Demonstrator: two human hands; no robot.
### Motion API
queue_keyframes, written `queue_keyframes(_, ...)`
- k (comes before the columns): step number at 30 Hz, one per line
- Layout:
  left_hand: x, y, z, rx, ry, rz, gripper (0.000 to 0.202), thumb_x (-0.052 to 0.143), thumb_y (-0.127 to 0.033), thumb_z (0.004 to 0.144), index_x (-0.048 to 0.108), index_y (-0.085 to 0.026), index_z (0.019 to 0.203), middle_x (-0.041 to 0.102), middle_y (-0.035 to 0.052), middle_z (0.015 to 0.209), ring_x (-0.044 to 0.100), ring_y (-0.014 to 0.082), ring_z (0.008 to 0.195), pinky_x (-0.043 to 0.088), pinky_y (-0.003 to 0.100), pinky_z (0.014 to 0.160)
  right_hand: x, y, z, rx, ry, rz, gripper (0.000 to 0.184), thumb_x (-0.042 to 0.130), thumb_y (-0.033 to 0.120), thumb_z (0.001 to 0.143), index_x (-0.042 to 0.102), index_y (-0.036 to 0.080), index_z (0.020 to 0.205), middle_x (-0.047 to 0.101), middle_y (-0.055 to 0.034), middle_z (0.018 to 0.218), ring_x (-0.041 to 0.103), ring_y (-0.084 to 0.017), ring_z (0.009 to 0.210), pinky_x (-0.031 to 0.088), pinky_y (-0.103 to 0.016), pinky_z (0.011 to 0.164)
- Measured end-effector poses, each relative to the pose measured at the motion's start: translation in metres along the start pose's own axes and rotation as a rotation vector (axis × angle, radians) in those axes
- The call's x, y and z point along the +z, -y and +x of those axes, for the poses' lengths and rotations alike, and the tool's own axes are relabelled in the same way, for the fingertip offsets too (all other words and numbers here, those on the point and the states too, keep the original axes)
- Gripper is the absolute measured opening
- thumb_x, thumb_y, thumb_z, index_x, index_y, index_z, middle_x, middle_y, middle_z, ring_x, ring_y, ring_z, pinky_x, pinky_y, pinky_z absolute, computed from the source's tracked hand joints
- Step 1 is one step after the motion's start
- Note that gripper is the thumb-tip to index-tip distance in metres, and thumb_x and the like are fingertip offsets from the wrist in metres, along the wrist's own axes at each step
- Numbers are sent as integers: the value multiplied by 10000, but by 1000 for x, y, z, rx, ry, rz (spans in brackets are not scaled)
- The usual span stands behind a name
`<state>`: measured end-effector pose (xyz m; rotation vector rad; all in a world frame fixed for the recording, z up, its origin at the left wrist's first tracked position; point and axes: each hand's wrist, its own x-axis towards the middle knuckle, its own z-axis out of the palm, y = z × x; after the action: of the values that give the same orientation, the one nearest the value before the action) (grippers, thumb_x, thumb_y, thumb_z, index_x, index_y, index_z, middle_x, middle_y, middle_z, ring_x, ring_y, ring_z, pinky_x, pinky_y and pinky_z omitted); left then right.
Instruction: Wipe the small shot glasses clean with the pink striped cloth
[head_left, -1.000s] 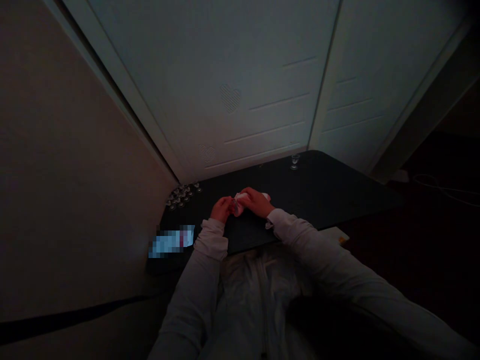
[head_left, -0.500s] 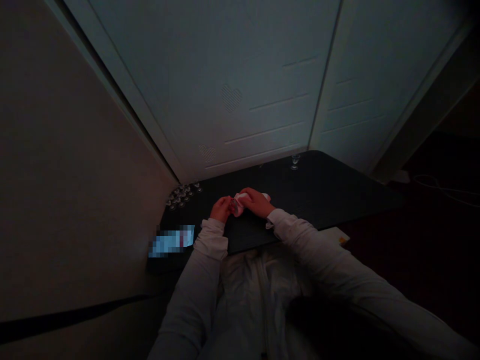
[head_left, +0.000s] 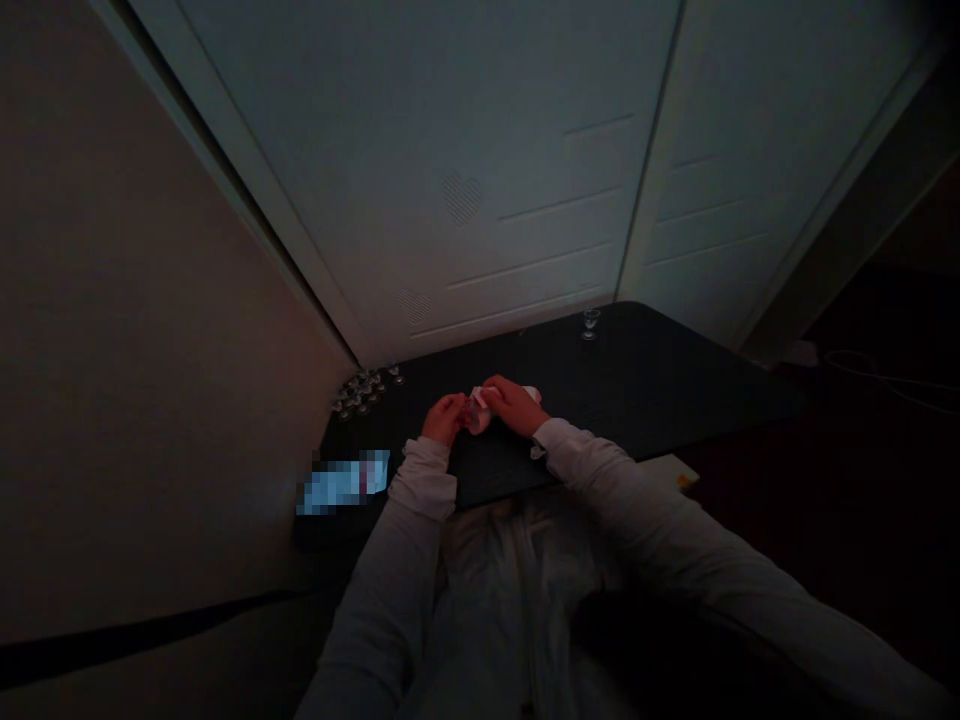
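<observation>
Over the dark table, my left hand is closed with its fingertips round a small clear glass, which is partly hidden by fingers and fabric. Against that glass my right hand presses a pale, pinkish-looking cloth. The right fingers are wrapped round the cloth, and a bit of it sticks out behind the hand. Both hands are close together, almost touching. Dim light hides the finer detail of the fingers.
Several small stemmed glasses stand crowded at the table's left end by the wall. One stemmed glass stands alone at the back right of the dark table. A lit phone-like screen lies front left. White panelled doors border the back.
The right fingers and the cloth have shifted slightly against the glass, and the fold of cloth between the hands looks different. The left hand stays nearly in place.
</observation>
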<state>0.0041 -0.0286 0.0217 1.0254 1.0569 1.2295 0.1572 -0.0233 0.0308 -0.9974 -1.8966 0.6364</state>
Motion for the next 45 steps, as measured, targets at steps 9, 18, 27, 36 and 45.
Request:
queue_keyframes(9,-4,4,4,25,10,-36,342,626,-388,546,505,-132,738,515,-21,545,458,68,462,351,212,460,1,-2,0,5,-8,40,261,474,328,695,513,152,884,539,-21,839,489,-118,769,376,-246,700)
queue_keyframes(18,-2,3,2,15,8,-17,339,625,-388,548,508,-134,741,519,-23,554,458,69,457,358,220,469,2,-1,0,4,-4,14,289,455,372,712,503,146,885,538,-26,816,487,-119,746,372,-245,686)
queue_keyframes(27,-2,1,1,23,29,-14,344,620,-398,551,515,-130,739,532,-13,589,472,74,497,362,216,479,0,-4,1,-12,3,32,228,351,282,764,501,144,864,523,-19,800,464,-110,741,352,-243,703)
queue_keyframes(36,-5,5,4,19,28,7,348,621,-392,551,508,-133,754,517,-20,559,465,74,480,366,222,483,1,-3,0,49,-2,24,247,447,317,699,497,151,876,521,-10,780,464,-109,692,356,-228,637)
queue_keyframes(45,-2,1,0,20,45,23,340,615,-389,559,513,-127,750,529,-12,573,470,75,474,365,223,472,-1,-2,1,30,8,16,211,353,284,753,491,146,835,506,-4,741,448,-103,678,341,-228,642)
